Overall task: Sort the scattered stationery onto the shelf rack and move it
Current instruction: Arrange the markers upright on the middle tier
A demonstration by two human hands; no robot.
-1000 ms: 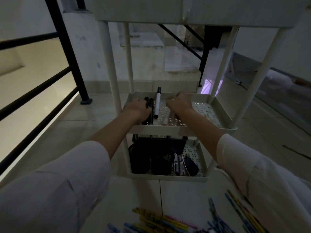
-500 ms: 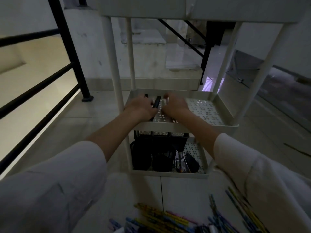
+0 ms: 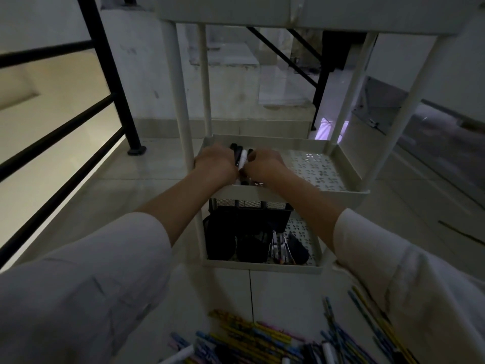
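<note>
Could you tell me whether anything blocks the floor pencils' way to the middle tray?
Nothing visible does: beyond the pencils, the right half of the middle tray lies bare, open in front. The left hand and right hand hold markers at its left.

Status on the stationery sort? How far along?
Done: black mesh organiser and small items sit in the bottom tray. In hand: left hand and right hand bunch markers on the middle tray. Left: coloured pencils and pens lie scattered on the floor; rack not yet moved.
</note>
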